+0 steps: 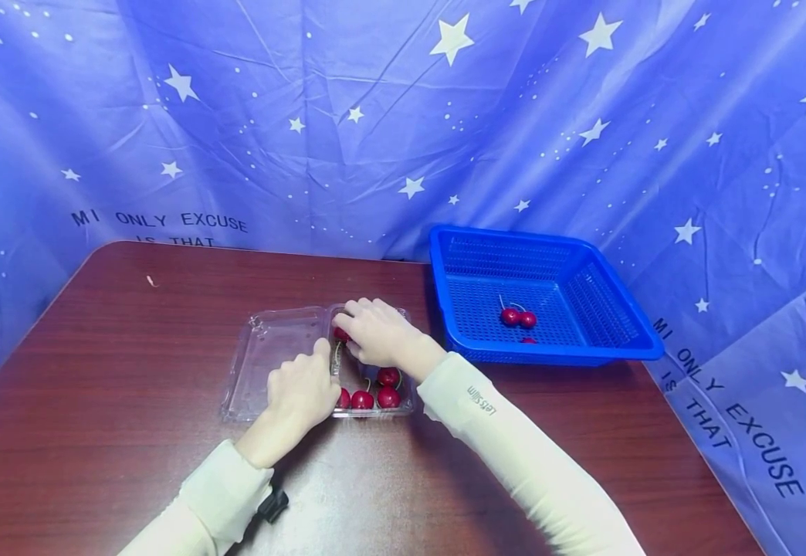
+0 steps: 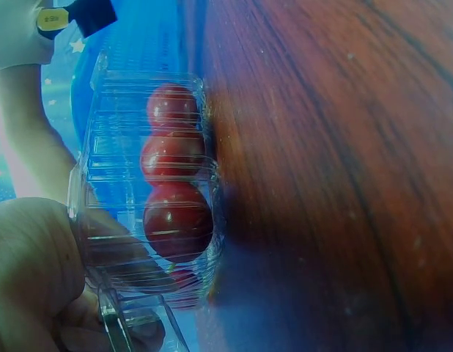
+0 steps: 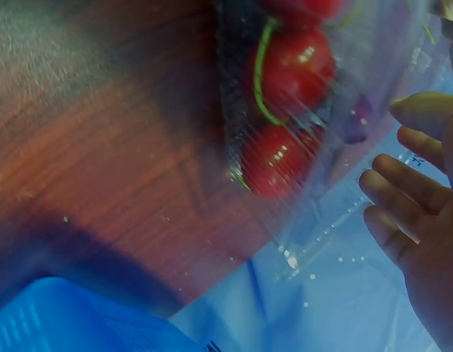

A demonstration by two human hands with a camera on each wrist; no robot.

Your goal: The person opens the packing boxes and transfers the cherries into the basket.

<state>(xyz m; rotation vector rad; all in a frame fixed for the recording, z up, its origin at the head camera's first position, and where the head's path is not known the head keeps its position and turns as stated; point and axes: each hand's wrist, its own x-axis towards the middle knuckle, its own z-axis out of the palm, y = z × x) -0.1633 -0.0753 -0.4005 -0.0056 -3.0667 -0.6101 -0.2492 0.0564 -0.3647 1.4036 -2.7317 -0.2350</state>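
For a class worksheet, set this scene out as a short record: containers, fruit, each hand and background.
Box: clear plastic, lid open to the left
Box contents: at least five red cherries
Basket: blue, right of the box; two cherries plain, one partly hidden
Left hand: holds the box's left side
Right hand: over the box, fingers apart
Surface: brown table
Background: blue cloth, white stars

At 8 o'clock the left hand (image 2: 32,268) is gripping a clear plastic container (image 2: 116,158), through whose ribbed wall red cherries (image 2: 177,222) are showing in a column, while a wooden tabletop (image 2: 344,176) is occupying 3 o'clock.
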